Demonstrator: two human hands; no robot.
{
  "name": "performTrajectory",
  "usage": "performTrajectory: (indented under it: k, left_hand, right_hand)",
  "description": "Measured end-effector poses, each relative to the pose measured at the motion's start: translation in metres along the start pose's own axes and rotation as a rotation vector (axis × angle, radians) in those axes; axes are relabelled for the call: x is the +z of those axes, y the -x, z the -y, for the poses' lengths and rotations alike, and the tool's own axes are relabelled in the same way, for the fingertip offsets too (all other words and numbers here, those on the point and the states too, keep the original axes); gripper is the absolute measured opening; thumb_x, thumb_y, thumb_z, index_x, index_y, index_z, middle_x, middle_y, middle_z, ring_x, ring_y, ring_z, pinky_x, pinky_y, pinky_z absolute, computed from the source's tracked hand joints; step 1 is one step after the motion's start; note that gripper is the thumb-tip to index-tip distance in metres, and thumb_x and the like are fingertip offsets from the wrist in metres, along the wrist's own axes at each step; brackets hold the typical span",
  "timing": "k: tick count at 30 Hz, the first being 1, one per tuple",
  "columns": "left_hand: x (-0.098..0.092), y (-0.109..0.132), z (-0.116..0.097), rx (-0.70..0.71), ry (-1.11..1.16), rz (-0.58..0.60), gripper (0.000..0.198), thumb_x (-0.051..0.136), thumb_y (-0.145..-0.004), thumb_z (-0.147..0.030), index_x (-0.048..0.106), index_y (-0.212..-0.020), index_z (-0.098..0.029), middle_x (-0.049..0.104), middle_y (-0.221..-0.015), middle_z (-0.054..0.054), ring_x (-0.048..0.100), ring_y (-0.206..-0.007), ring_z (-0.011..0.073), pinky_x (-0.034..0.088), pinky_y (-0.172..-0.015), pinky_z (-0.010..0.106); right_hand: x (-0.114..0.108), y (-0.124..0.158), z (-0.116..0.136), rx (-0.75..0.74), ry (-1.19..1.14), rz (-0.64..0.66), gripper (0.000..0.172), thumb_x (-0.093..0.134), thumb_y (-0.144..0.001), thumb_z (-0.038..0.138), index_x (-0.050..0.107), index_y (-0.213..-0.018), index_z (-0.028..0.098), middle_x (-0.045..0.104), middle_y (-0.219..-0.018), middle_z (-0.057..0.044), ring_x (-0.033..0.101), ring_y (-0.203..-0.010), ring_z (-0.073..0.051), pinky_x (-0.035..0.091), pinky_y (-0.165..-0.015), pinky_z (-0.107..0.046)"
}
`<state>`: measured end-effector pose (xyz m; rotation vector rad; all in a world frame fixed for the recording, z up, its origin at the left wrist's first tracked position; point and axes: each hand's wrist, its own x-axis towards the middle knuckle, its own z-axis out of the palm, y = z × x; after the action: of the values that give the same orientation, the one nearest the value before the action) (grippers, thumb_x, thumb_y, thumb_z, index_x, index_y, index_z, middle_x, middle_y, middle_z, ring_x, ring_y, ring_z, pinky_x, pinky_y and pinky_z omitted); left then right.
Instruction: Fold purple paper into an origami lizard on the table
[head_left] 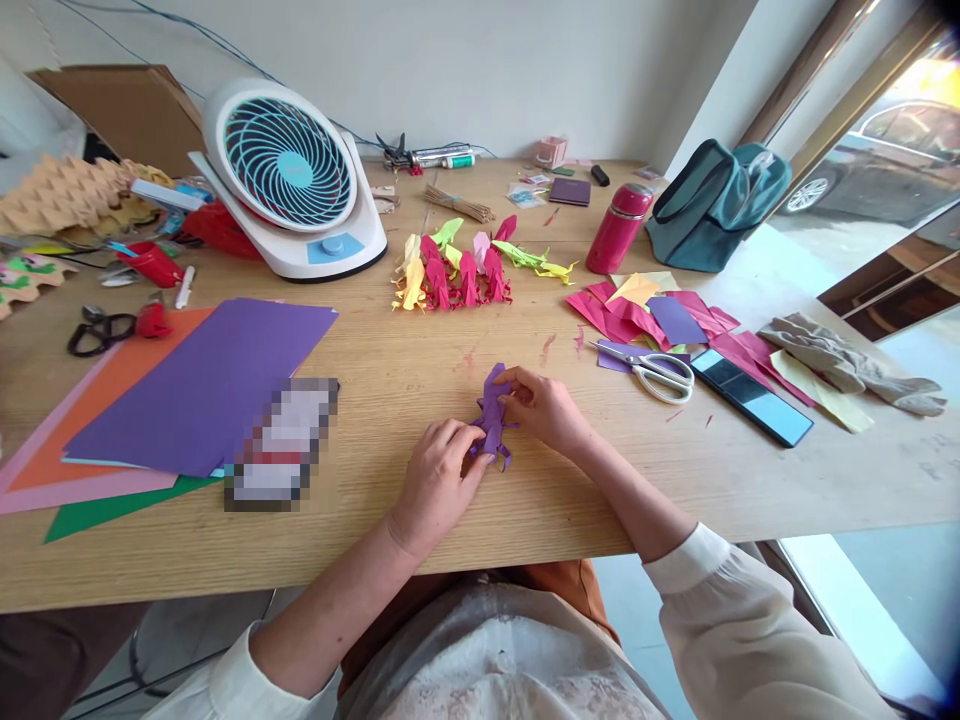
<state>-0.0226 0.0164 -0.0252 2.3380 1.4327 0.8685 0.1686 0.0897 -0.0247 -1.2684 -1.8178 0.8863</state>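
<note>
Near the front of the wooden table, a purple folded-paper figure [492, 418] with thin curled legs is between my hands. My left hand [442, 475] pinches its lower end between thumb and fingers. Higher up, my right hand [546, 405] grips the figure's upper right side with fingertips pressed together. Behind it stands a cluster of finished paper figures [469, 278] in red, yellow, green and pink. White-handled scissors [664, 378] lie to the right, partly over a purple paper piece [622, 356].
Purple sheets [202, 385] top a coloured paper stack at left, with a pixelated phone-like object [285, 445] on its edge. A white fan [292, 180] stands behind. At right are a phone [752, 396], paper scraps [690, 315], a red bottle [619, 230], gloves [847, 360] and a teal bag [694, 215].
</note>
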Motion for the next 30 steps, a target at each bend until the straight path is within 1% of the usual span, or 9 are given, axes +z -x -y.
performTrajectory:
  k: [5,9,14,19,21,25,27,29,30]
  left_hand:
    - [0.001,-0.001,-0.001,-0.066,0.021,-0.022,0.014,0.066,-0.087,-0.01,0.058,-0.091,-0.021,0.066,-0.092,0.004,0.063,-0.089,0.0227,0.052,-0.079,0.037]
    - [0.004,-0.001,0.001,-0.086,0.083,-0.04,0.015,0.064,-0.087,-0.007,0.059,-0.091,-0.021,0.068,-0.092,0.004,0.065,-0.086,0.0209,0.053,-0.077,0.035]
    - [0.006,-0.001,0.003,-0.092,0.125,-0.048,0.017,0.064,-0.086,-0.005,0.061,-0.093,-0.02,0.071,-0.091,0.004,0.068,-0.086,0.0208,0.054,-0.077,0.035]
    - [0.006,-0.002,0.004,-0.127,0.177,-0.06,0.017,0.062,-0.087,-0.006,0.06,-0.094,-0.022,0.072,-0.089,0.002,0.069,-0.082,0.0187,0.056,-0.078,0.034]
    - [0.006,-0.003,0.004,-0.141,0.194,-0.077,0.015,0.063,-0.087,-0.01,0.059,-0.094,-0.022,0.072,-0.088,0.002,0.069,-0.08,0.0179,0.056,-0.077,0.033]
    - [0.002,-0.007,0.006,-0.138,0.22,-0.142,0.008,0.062,-0.089,-0.015,0.058,-0.092,-0.021,0.07,-0.087,0.003,0.069,-0.081,0.0171,0.057,-0.077,0.032]
    - [0.001,-0.009,0.009,-0.136,0.22,-0.167,0.008,0.06,-0.09,-0.014,0.059,-0.093,-0.021,0.069,-0.088,0.003,0.068,-0.082,0.0171,0.057,-0.078,0.031]
    - [0.0,-0.01,0.014,-0.14,0.201,-0.183,0.01,0.058,-0.089,-0.012,0.06,-0.094,-0.02,0.069,-0.089,0.004,0.068,-0.085,0.0177,0.056,-0.079,0.032]
    - [-0.001,-0.011,0.016,-0.144,0.19,-0.188,0.011,0.058,-0.089,-0.011,0.06,-0.095,-0.02,0.07,-0.09,0.004,0.068,-0.086,0.0179,0.056,-0.079,0.032]
  right_hand:
    - [0.001,-0.004,0.0,0.013,-0.087,0.068,0.025,0.056,-0.082,0.015,0.064,-0.105,0.019,0.069,-0.08,-0.001,0.065,-0.065,-0.012,0.052,-0.062,-0.023]
    - [0.0,-0.01,-0.002,0.028,-0.099,0.146,0.027,0.055,-0.081,0.011,0.065,-0.104,0.02,0.072,-0.083,-0.001,0.067,-0.067,-0.012,0.054,-0.062,-0.022]
    - [0.0,-0.012,-0.003,0.068,-0.178,0.225,0.026,0.055,-0.082,0.014,0.063,-0.105,0.02,0.072,-0.083,-0.001,0.067,-0.065,-0.012,0.056,-0.06,-0.022]
    - [0.001,-0.009,-0.002,0.042,-0.215,0.254,0.027,0.054,-0.084,0.019,0.061,-0.11,0.02,0.071,-0.082,0.0,0.066,-0.064,-0.012,0.056,-0.061,-0.024]
    - [-0.002,-0.007,-0.001,0.028,-0.174,0.2,0.031,0.054,-0.085,0.019,0.06,-0.115,0.02,0.072,-0.087,-0.002,0.068,-0.068,-0.013,0.057,-0.065,-0.025]
    - [-0.019,0.003,0.001,-0.047,0.009,-0.052,0.029,0.057,-0.086,0.022,0.061,-0.115,0.02,0.069,-0.115,-0.009,0.07,-0.081,-0.015,0.055,-0.076,-0.029]
    - [-0.026,0.012,0.001,-0.054,0.055,-0.135,0.025,0.056,-0.087,0.022,0.062,-0.111,0.021,0.069,-0.112,-0.009,0.069,-0.081,-0.015,0.054,-0.076,-0.029]
    - [-0.028,0.024,0.001,-0.033,0.097,-0.164,0.02,0.055,-0.088,0.023,0.064,-0.106,0.021,0.071,-0.1,-0.007,0.067,-0.076,-0.016,0.053,-0.072,-0.029]
    - [-0.027,0.031,0.002,-0.018,0.133,-0.149,0.018,0.054,-0.089,0.023,0.065,-0.103,0.021,0.072,-0.092,-0.006,0.065,-0.073,-0.016,0.051,-0.069,-0.028]
